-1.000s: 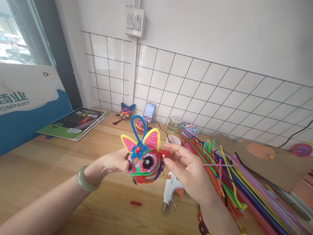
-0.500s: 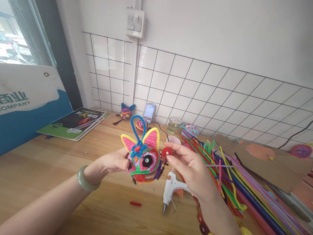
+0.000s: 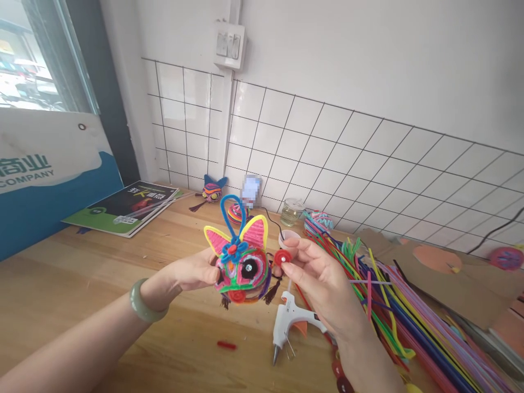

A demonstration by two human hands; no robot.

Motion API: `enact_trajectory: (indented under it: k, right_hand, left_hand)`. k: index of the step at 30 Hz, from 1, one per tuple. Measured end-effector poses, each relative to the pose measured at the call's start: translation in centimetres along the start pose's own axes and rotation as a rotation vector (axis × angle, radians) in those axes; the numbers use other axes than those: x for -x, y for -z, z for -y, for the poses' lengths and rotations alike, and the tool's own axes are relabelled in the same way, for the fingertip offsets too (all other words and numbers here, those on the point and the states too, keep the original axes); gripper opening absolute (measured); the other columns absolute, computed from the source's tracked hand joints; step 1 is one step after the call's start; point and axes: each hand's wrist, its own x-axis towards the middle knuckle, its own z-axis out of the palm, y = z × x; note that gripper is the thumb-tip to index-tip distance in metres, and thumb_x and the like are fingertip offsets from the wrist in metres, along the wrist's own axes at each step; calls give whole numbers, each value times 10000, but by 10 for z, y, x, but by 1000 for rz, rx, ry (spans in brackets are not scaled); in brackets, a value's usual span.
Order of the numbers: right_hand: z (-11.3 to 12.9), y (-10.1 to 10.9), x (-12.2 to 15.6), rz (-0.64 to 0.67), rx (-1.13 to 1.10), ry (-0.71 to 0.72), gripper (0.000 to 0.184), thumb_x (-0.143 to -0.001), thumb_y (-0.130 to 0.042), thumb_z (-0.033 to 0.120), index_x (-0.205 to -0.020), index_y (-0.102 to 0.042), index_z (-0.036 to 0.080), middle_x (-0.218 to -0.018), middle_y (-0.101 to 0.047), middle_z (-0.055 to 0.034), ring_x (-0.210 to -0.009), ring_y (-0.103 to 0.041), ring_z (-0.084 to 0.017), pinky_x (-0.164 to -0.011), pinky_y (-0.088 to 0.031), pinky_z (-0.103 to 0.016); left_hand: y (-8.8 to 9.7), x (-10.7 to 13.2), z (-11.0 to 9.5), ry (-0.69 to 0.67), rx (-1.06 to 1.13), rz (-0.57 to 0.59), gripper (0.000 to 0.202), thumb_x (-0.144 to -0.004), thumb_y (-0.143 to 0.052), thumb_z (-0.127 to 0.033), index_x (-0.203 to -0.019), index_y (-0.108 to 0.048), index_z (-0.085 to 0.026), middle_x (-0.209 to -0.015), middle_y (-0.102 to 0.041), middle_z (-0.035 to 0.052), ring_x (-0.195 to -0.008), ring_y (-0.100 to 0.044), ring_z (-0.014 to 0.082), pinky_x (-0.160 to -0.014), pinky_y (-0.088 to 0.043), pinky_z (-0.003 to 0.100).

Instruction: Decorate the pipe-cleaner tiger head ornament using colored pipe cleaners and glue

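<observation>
My left hand (image 3: 192, 270) grips a colourful pipe-cleaner animal head (image 3: 242, 265) from its left side and holds it above the wooden table (image 3: 82, 284). The head has pink ears edged in yellow, a blue loop on top, a black eye and dark tassels below. My right hand (image 3: 317, 281) pinches a small red coiled disc (image 3: 282, 257) with a shiny centre, close beside the head's right side. A jade bangle (image 3: 143, 303) sits on my left wrist.
A white hot glue gun (image 3: 289, 322) lies under my right hand, a short red scrap (image 3: 227, 345) beside it. A heap of pipe cleaners (image 3: 401, 311) covers the right. Further back: magazine (image 3: 126, 207), small craft head (image 3: 210, 191), glass jar (image 3: 291, 212), white cup (image 3: 289, 237), cardboard (image 3: 446, 267).
The red disc in my right hand has drifted slightly right and away from the head. The head has turned a little, so its tassels show. The view has shifted slightly.
</observation>
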Motion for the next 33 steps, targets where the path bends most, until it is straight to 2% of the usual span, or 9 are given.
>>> enact_trajectory:
  k: [2,6,11,14,17,22,26,30,33]
  right_hand:
    - [2,1,1,-11,-4,17,238,-820,-700,276,-1033,-597,243,-899,-675,1,-739,-662,-127,-745,-543,-286]
    - [6,-3,4,-14,11,-1,234,-827,-698,262,-1036,-593,252,-863,-665,16,-716,-660,-118,-720,-535,-273]
    - [3,-20,9,43,22,-68,235,-793,-715,264,-1002,-609,248,-826,-663,25,-720,-653,-114,-708,-532,-254]
    - [1,-32,11,44,125,-95,231,-776,-705,273,-989,-624,238,-850,-673,9,-789,-653,-140,-752,-526,-279]
    - [-1,-39,11,55,312,-94,201,-783,-674,285,-978,-664,237,-885,-693,-9,-841,-639,-166,-797,-502,-309]
    - [-6,-48,12,55,458,-47,155,-776,-651,251,-921,-699,219,-818,-707,-7,-768,-623,-166,-752,-485,-298]
    - [-11,-53,14,12,507,8,134,-768,-639,226,-886,-703,220,-797,-709,-4,-729,-615,-164,-698,-477,-281]
    - [-19,-52,15,24,571,42,145,-795,-619,213,-907,-709,227,-825,-717,-5,-724,-614,-161,-678,-469,-270]
    - [-22,-50,14,30,597,7,147,-802,-620,214,-916,-711,220,-834,-717,-11,-725,-617,-164,-678,-471,-271]
  left_hand:
    - [1,-2,2,-28,-2,-71,706,-637,-785,-543,-1184,-619,-129,-1122,-688,166,-1020,-654,292,-880,-502,376]
    - [-6,-9,2,-114,-60,-293,613,-675,-777,-508,-1133,-633,-127,-1076,-704,156,-1006,-653,270,-881,-494,369]
    - [-21,-16,2,-119,-146,-479,509,-721,-760,-451,-1107,-653,-138,-1040,-714,128,-999,-645,258,-875,-488,349]
    - [-24,-17,4,-109,-170,-507,463,-757,-736,-426,-1128,-650,-163,-1033,-712,102,-981,-643,230,-838,-492,313]
    - [-22,-17,4,-100,-183,-526,400,-774,-718,-425,-1069,-663,-161,-1004,-706,85,-900,-644,195,-801,-495,296]
    - [-18,-16,3,-113,-179,-550,321,-767,-733,-393,-963,-668,-147,-886,-692,52,-801,-627,159,-750,-490,266]
    - [-26,-19,10,-91,-39,-505,301,-777,-723,-394,-923,-679,-134,-838,-690,52,-730,-625,143,-698,-489,247]
    - [-34,-22,24,-18,170,-460,291,-805,-689,-418,-833,-683,-129,-738,-675,40,-645,-614,128,-655,-494,241]
    - [-31,-23,31,-2,251,-472,279,-827,-671,-401,-877,-691,-127,-821,-695,62,-716,-641,144,-693,-507,247]
